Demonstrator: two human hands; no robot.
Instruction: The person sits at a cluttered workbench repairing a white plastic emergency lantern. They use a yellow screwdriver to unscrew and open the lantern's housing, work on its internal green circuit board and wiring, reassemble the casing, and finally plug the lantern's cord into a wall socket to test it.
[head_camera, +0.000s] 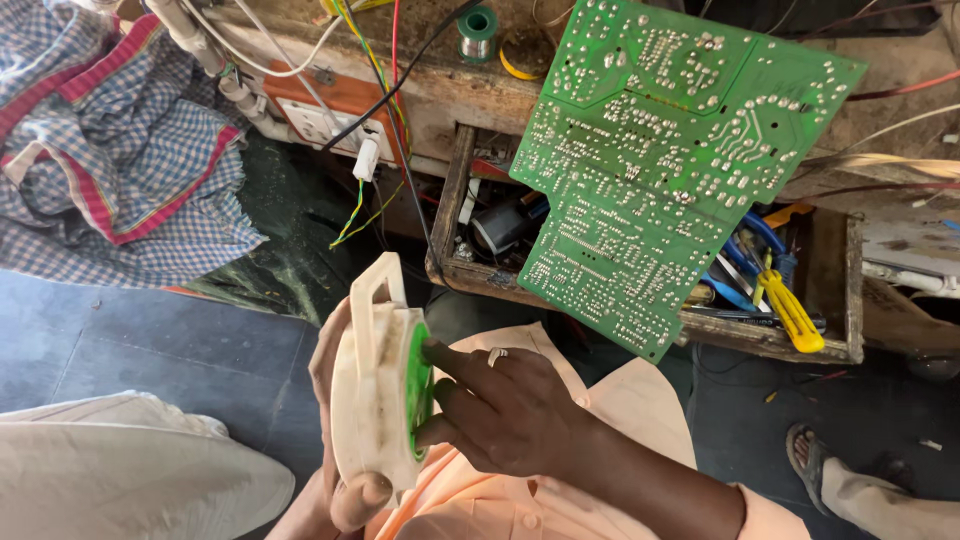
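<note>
A round cream plastic housing is clasped edge-on by the left hand, while its green inner face is pressed by the right hand's fingertips. Judged from this, the rim should be steadied and pressure kept even.

You're in a small electronics repair workshop. Evidence: big green circuit board w/ solder side up, leaning over an open wooden drawer packed w/ tools, incl. a yellow-handled screwdriver. Worn worktop above carries a solder spool and loose coloured wires; a switch/socket board is fixed to its front. Checked cloth hangs at left, dark tiled floor below.
</note>
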